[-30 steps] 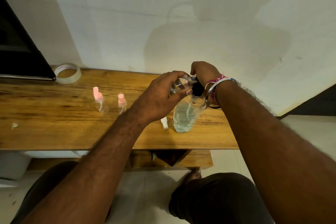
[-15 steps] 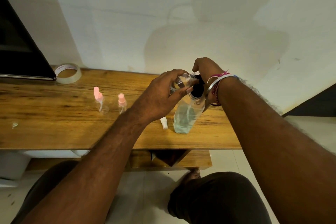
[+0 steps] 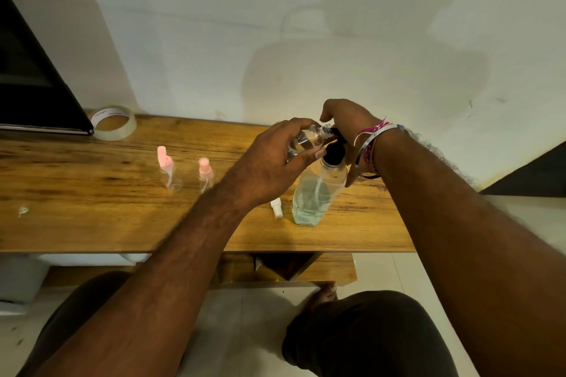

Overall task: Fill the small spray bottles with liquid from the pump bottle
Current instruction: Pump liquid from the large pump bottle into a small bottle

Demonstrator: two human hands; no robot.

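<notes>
A clear pump bottle point(image 3: 315, 196) with a black pump head and pale liquid stands on the wooden table point(image 3: 92, 223). My right hand point(image 3: 347, 121) curls over the pump head, its thumb down beside the bottle's shoulder. My left hand point(image 3: 269, 165) grips a small clear spray bottle point(image 3: 309, 138), uncapped and tilted, with its neck at the black nozzle. Two small spray bottles with pink tops point(image 3: 167, 173) point(image 3: 205, 176) stand to the left. A small white spray top point(image 3: 276, 208) lies beside the pump bottle's base.
A roll of clear tape point(image 3: 115, 122) lies at the table's back left, beside a dark screen point(image 3: 33, 95). A white wall rises right behind the table. A lower wooden shelf point(image 3: 330, 269) sits under it, and my knees are below the front edge.
My right hand has risen slightly on the pump head. My left hand keeps the small bottle at the nozzle, almost unmoved.
</notes>
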